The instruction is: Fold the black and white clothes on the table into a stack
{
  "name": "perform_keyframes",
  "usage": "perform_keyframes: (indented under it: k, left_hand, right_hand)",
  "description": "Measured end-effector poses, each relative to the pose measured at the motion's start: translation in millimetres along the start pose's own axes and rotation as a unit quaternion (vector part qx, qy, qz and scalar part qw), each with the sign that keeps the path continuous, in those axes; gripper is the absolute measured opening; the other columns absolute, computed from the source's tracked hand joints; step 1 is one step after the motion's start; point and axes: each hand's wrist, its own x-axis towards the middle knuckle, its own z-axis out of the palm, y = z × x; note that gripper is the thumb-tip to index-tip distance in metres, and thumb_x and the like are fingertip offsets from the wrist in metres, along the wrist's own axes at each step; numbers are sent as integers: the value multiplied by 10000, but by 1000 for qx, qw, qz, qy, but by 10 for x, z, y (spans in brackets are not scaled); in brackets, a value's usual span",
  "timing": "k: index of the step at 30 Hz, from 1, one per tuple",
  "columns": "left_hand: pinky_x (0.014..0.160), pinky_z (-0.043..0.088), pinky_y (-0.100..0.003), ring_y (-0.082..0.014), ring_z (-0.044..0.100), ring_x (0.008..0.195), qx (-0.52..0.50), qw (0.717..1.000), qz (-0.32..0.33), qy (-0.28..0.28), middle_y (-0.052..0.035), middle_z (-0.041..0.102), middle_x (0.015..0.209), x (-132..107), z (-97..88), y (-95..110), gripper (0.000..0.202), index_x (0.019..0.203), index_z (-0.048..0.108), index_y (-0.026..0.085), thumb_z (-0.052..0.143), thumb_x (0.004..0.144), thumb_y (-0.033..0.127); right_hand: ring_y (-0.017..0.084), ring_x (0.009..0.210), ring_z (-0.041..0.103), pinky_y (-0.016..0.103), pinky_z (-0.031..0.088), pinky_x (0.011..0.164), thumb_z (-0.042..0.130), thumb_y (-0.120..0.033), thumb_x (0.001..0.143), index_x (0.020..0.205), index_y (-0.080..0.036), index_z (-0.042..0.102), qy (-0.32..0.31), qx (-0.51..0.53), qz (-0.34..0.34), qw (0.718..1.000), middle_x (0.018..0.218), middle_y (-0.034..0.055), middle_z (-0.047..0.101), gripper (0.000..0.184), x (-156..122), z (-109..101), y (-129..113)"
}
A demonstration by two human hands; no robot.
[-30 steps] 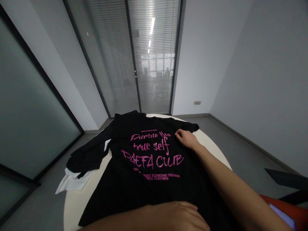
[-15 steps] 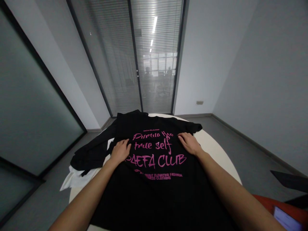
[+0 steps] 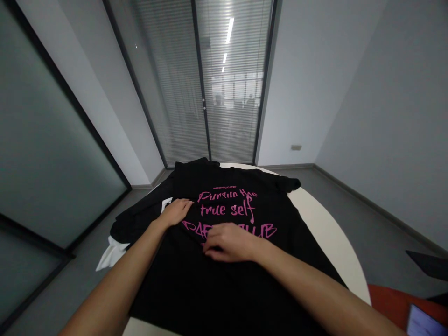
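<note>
A black T-shirt (image 3: pixel 210 289) with pink lettering is spread front side up over the round table. My left hand (image 3: pixel 177 212) rests on its left side, beside the lettering, fingers stretched out over the cloth. Over the large line of print is my right hand (image 3: pixel 227 241), its fingers loosely bent and pointing left, with the thumb apart below them. No cloth is visibly gripped in either hand. Part of the print is hidden behind the right hand. The shirt's right sleeve (image 3: pixel 290 184) reaches to the table's far right edge.
Other dark clothing (image 3: pixel 140 214) and a white garment (image 3: pixel 111 254) lie at the table's left. The pale tabletop (image 3: pixel 336 242) shows along the right. An orange surface (image 3: pixel 388 298) and a lit screen (image 3: pixel 425 322) are at lower right. Glass doors (image 3: pixel 231 116) stand behind.
My right hand has moved left and nearer to me, from the shirt's right side onto the large print. My left hand stays at the left side. The view has shifted slightly.
</note>
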Motion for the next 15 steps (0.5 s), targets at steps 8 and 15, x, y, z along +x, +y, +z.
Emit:
perform_keyframes:
  k: [8, 15]
  left_hand:
    - [1084, 428, -321, -213, 634, 1208, -113, 993, -40, 1, -14, 711, 1270, 18, -147, -140, 624, 1184, 722, 238, 198, 1015, 532]
    - [904, 513, -347, -252, 675, 1049, -45, 983, -137, 111, -52, 733, 1099, 44, -202, -174, 410, 1163, 663, 250, 356, 988, 458]
  right_hand:
    - [203, 819, 679, 321, 470, 649, 533, -603, 945, 1086, -210, 720, -73, -69, -41, 994, 950, 32, 714, 458, 458, 510, -548]
    - [189, 811, 649, 296, 432, 516, 553, -440, 986, 1150, -284, 676, -18, -109, -94, 989, 1034, 12, 689, 257, 572, 656, -665]
